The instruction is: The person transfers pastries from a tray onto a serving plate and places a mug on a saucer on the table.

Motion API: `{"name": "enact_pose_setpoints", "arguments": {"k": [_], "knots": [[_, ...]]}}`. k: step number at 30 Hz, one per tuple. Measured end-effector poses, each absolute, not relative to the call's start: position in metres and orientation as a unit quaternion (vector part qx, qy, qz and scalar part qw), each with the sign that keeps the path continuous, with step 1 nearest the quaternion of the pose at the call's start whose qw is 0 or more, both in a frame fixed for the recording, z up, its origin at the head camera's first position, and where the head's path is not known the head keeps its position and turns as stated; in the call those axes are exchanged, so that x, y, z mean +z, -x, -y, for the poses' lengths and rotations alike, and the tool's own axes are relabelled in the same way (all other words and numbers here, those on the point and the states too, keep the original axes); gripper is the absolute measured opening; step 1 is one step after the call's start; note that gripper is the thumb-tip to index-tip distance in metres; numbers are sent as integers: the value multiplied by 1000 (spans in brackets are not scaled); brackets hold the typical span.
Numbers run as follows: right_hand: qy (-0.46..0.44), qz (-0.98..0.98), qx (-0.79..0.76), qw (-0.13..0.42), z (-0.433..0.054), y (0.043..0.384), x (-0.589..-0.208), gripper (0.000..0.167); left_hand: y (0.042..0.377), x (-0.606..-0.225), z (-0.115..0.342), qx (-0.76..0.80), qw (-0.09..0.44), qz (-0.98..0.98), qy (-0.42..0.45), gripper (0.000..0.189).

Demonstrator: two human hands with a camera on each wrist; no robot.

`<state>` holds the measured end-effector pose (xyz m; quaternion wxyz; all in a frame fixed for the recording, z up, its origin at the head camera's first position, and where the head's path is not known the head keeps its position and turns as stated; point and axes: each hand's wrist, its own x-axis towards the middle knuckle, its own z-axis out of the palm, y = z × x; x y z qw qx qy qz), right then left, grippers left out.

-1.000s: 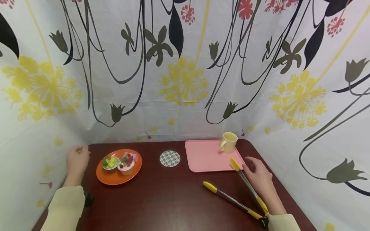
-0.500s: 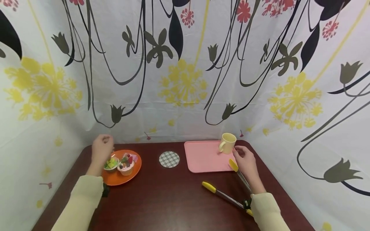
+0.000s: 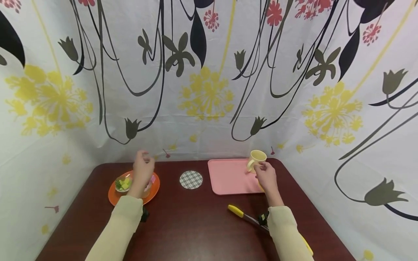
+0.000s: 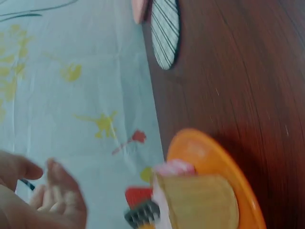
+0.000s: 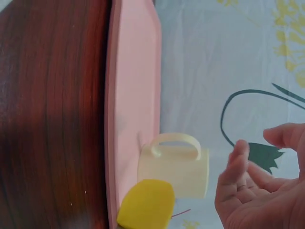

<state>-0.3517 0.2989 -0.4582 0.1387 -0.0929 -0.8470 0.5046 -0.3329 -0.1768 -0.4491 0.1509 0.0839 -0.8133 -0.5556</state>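
My left hand (image 3: 143,170) hovers over the orange plate (image 3: 156,186), fingers loosely bent and holding nothing. A toy cupcake (image 4: 200,202) with pink topping and berries is on that plate, partly hidden by the hand in the head view. Beside it sits a small cup of green and yellow pieces (image 3: 123,184). Just in front of the pale yellow mug (image 3: 258,156) is my right hand (image 3: 267,177), its thumb and fingers apart with nothing between them. The mug stands upright on the pink tray (image 3: 225,177), its handle toward the left front.
Yellow-tipped tongs (image 3: 236,210) lie spread on the dark wooden table (image 3: 183,224), partly under the right forearm. One tip (image 5: 147,202) reaches the tray's edge. A round checked coaster (image 3: 191,180) lies between plate and tray. A patterned curtain (image 3: 202,137) hangs behind.
My left hand has come from the table's left edge rightward over the plate. My right hand has moved left and forward, from beside the tongs to the mug. The objects stay in place.
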Motion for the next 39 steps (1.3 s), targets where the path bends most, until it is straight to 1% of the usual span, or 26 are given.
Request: {"name": "enact_pose_setpoints", "arguments": {"k": [3,5,8,11,14,18,22,25,30,31,33,34,37,38,39], "knots": [[96,851,504,111,-298,359,-460,62,340,-453,164,-542,89,834,-56,55],[94,857,498,96,-297,363,-460,66,343,-458,154,-536,65,841,-46,55],[89,872,476,71,-295,364,-459,70,347,-469,141,-504,67,860,-40,51],[81,890,446,57,-293,364,-458,73,351,-480,130,-454,81,887,-35,43],[80,896,433,59,-292,367,-460,65,355,-490,121,-406,81,910,-26,35],[83,897,429,69,-294,372,-464,55,359,-499,111,-391,66,918,-21,29],[89,902,419,60,-295,376,-466,58,362,-507,103,-388,60,919,-30,29],[99,905,412,42,-296,379,-467,59,363,-511,98,-397,58,915,-37,34],[103,908,405,33,-296,383,-470,60,367,-514,96,-440,24,897,-38,45],[102,908,404,35,-296,384,-470,60,368,-515,96,-444,17,895,-36,45],[99,910,400,41,-295,387,-471,58,380,-529,101,-453,13,891,-19,32],[99,911,398,43,-295,388,-472,57,382,-530,101,-455,8,890,-20,30],[95,915,389,48,-293,392,-471,55,392,-538,105,-448,11,894,-15,38],[95,916,388,50,-293,393,-470,56,393,-538,105,-450,9,893,-19,38],[97,916,386,53,-292,394,-469,55,390,-532,104,-450,5,893,-25,34]]}}
